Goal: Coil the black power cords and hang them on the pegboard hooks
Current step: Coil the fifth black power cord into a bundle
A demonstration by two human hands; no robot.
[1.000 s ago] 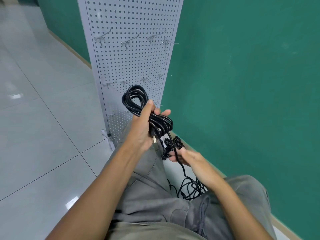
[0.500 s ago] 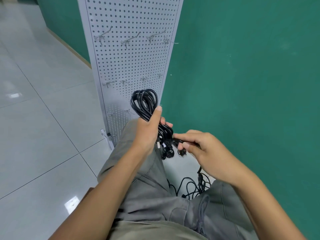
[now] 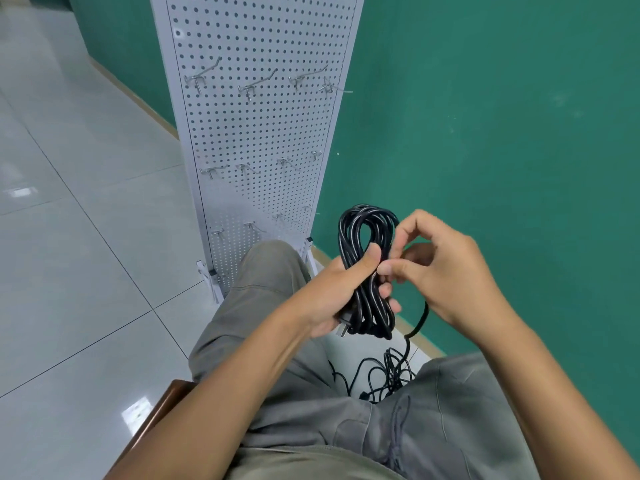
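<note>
Gripped in the left hand (image 3: 332, 299): coiled black power cord (image 3: 367, 271), thumb pressed across the middle of the bundle, fingers wrapped round from behind, loops standing upright above the fist and hanging a little below it. Plug end with metal prongs poking out under the left palm. Right hand (image 3: 446, 268) just beside the coil, thumb and forefinger curled together in a pinch at the bundle's right edge, seemingly on a strand of the same cord, though the exact contact point hidden by the fingers. Loose tail of that cord (image 3: 417, 323) dropping from under the right hand down between the knees. Heaped on the floor there, between the legs: tangle of more black cords (image 3: 384, 375), not coiled. Straight ahead, beyond the knees, white pegboard (image 3: 263, 133) standing upright on small feet against the green wall (image 3: 485, 116). Three rows of metal hooks (image 3: 256, 86) on the board, all bare, nothing hung. Coil held well below the top row, near the level of the lowest hooks and to their right, apart from the board. Grey trousers (image 3: 263, 306) on both legs, brown chair edge (image 3: 156, 417) at lower left, pale glossy tiled floor (image 3: 86, 271) spreading off to the left.
</note>
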